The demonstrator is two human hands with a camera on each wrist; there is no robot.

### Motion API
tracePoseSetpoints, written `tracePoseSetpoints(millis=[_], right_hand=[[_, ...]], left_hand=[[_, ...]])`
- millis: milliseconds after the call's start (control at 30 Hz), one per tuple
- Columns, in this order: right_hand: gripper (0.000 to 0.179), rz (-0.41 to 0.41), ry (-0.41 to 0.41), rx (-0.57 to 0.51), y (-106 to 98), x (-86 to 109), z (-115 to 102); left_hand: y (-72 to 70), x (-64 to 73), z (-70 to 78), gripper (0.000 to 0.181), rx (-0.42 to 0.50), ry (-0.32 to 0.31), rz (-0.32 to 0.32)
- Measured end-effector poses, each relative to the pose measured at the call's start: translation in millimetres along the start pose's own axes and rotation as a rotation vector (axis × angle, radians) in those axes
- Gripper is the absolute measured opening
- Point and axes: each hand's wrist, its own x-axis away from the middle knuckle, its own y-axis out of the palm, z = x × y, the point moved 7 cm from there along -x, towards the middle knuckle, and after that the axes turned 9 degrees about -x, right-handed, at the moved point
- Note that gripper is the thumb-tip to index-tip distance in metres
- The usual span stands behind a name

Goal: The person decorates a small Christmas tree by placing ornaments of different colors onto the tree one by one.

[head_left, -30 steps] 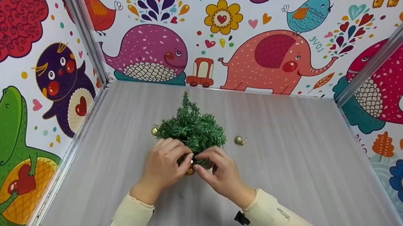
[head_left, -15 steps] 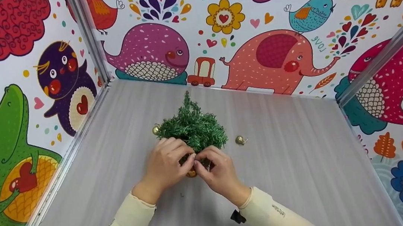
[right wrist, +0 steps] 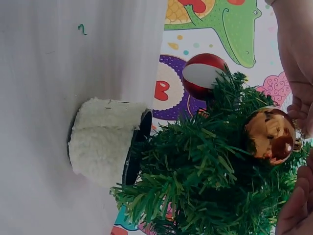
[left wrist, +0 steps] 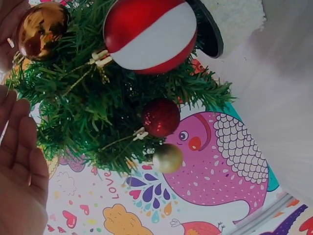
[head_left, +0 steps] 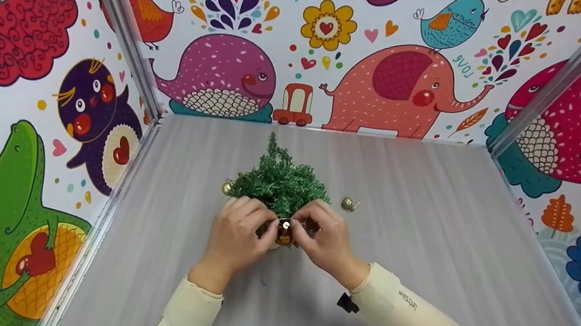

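A small green Christmas tree [head_left: 281,180] stands in front of me in a fuzzy white pot [right wrist: 105,139]. Between my hands, at the tree's near side, hangs a shiny copper-gold bauble [head_left: 284,234]. Its thin string stretches between my fingertips. My left hand [head_left: 239,236] pinches one side of the string, and my right hand [head_left: 328,237] pinches the other. On the branches, the left wrist view shows a red-and-white striped bauble [left wrist: 151,36], a dark red bauble [left wrist: 161,117] and a pale gold bauble [left wrist: 167,158].
A loose gold bauble [head_left: 347,203] lies on the grey table [head_left: 427,235], right of the tree. A small green scrap [right wrist: 82,30] is on the tabletop. Printed cartoon walls [head_left: 363,36] and metal rails [head_left: 130,50] close in the back and sides.
My fingertips, close together half a second ago, have drawn apart with the string between them. The right hand shifted slightly right, and more of the copper-gold bauble shows.
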Motion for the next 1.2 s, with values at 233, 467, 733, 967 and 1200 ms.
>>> tracePoseSetpoints(millis=[233,467,733,967,1200], right_hand=[[0.006,0.027,-0.018,0.077,-2,-6.1,2],[0.006,0.024,-0.001,0.109,0,-10.7,5],[0.007,0.048,0.027,0.129,2,-13.2,7],[0.007,0.041,0.034,0.176,3,-13.1,8],[0.007,-0.028,-0.098,0.391,7,-12.6,2]], left_hand=[[2.1,-2.8,0.8,0.006,-0.042,-0.017,0.025],[3.0,-3.4,-2.2,0.001,-0.056,-0.073,0.088],[6.0,-2.5,-6.7,0.006,-0.085,-0.125,0.11],[9.3,-1.3,-9.8,0.005,-0.126,-0.131,0.081],[14.4,0.1,-6.8,0.005,-0.183,-0.087,-0.002]])
